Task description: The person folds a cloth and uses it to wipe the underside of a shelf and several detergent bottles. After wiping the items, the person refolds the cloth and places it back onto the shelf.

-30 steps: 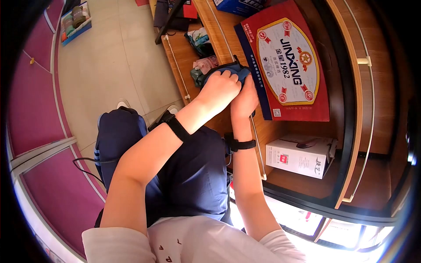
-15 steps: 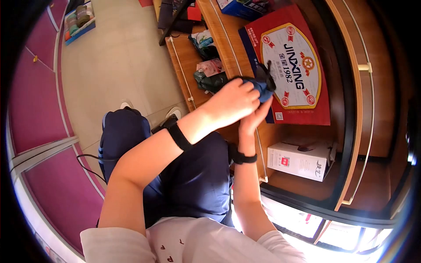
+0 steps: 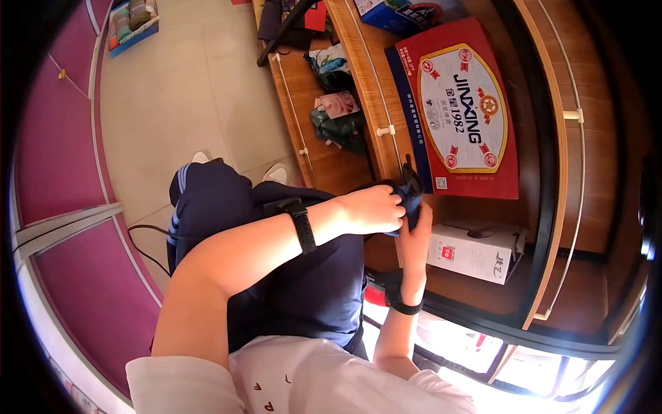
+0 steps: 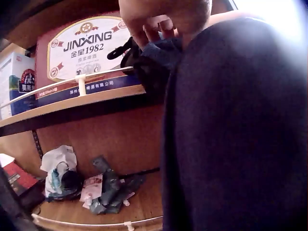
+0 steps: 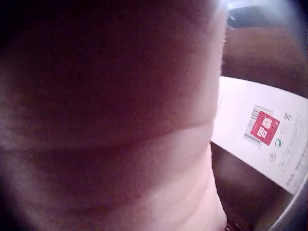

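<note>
A dark blue cloth item with black parts (image 3: 412, 201) is held between both hands in front of the shelf edge. My left hand (image 3: 374, 209) grips it from the left, fingers curled over it; in the left wrist view the left hand (image 4: 166, 17) pinches blue cloth (image 4: 161, 52) beside a black strap (image 4: 119, 50). My right hand (image 3: 418, 238) holds the item from the right and below, its fingertips partly hidden behind it. The right wrist view shows mostly the wrist, with the fingers out of sight.
On the shelf lie a red JINXING carton (image 3: 463, 110), a white box (image 3: 476, 252) and a blue box (image 3: 396, 15). Dark green packets (image 3: 338, 127) rest on a lower shelf, edged by a thin rail (image 3: 293, 110). A tray of rolled items (image 3: 133, 26) stands on the floor.
Both hands have moved toward the body with the blue item, after first shifting right over the red carton's edge. The view has shifted slightly.
</note>
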The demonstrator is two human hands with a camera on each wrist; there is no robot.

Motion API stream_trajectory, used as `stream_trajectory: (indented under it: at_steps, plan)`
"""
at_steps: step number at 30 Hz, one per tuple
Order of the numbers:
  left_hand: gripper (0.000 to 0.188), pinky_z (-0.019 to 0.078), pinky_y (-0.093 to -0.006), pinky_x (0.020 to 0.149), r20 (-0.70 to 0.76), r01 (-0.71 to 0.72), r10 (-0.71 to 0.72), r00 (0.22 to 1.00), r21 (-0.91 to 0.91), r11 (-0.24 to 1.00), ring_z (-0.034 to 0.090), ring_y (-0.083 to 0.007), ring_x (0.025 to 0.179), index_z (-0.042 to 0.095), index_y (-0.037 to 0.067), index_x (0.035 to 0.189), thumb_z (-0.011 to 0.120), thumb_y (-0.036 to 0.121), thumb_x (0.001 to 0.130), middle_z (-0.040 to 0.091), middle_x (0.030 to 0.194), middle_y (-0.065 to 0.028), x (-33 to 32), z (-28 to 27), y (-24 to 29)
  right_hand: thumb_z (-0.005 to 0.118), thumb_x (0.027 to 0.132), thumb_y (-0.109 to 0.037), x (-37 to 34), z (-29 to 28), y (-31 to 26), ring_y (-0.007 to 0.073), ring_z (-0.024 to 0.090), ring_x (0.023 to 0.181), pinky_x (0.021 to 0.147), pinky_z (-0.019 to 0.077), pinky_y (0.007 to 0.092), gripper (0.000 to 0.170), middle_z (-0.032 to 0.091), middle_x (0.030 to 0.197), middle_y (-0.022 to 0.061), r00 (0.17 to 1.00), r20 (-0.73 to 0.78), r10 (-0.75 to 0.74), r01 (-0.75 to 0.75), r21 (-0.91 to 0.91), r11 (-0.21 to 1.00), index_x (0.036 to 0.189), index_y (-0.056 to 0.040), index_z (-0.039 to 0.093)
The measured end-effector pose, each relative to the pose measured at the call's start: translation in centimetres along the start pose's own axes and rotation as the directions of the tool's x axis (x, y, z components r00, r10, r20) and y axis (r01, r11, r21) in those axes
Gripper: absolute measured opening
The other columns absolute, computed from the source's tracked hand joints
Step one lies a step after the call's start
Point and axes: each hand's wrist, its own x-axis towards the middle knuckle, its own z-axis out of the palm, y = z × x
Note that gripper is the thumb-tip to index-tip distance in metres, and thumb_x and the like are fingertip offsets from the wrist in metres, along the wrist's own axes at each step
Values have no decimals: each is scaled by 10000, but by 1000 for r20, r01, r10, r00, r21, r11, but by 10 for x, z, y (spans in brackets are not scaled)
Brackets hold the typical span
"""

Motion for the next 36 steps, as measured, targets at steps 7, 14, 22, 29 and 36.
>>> stream_trajectory:
  at_steps: [7,14,22,29,36]
  plan:
    - [75,503,-341,802,16,-80,80,997,-35,996,645,-171,960,675,144,864,645,207,891,651,910,26,20,8,15,616,912,-27,-24,-41,7,487,571,1121,967,462,499,396,587,1181,283,991,112,78,-71,-62,996,1292,38,523]
    - [74,502,-328,807,40,-94,94,995,10,996,646,-167,976,708,143,890,657,195,881,665,925,30,22,1,20,521,997,-67,-34,-2,56,485,573,1202,1001,465,474,454,585,1275,317,980,169,103,-133,175,976,1435,22,435]
    - [81,475,-317,768,-57,120,-108,992,272,955,630,-161,936,729,154,783,669,165,836,651,868,44,5,-51,-26,577,995,-124,70,68,19,402,567,1253,1063,442,436,507,573,1330,253,995,34,-99,77,398,914,1471,-3,451]
    - [47,468,-307,764,-372,378,-242,896,355,855,619,-157,931,708,139,773,672,168,782,638,882,33,-10,-89,-57,622,988,-181,159,115,-18,365,567,1234,1056,440,415,503,579,1298,211,942,-168,-290,330,304,894,1456,-31,515]
    - [63,515,-343,713,-393,589,-451,802,394,705,682,-194,857,754,111,767,698,135,754,694,892,-22,-19,-83,-79,595,1014,-337,223,120,-78,428,607,1216,985,489,474,526,618,1313,277,984,79,-157,156,21,988,1404,10,530]
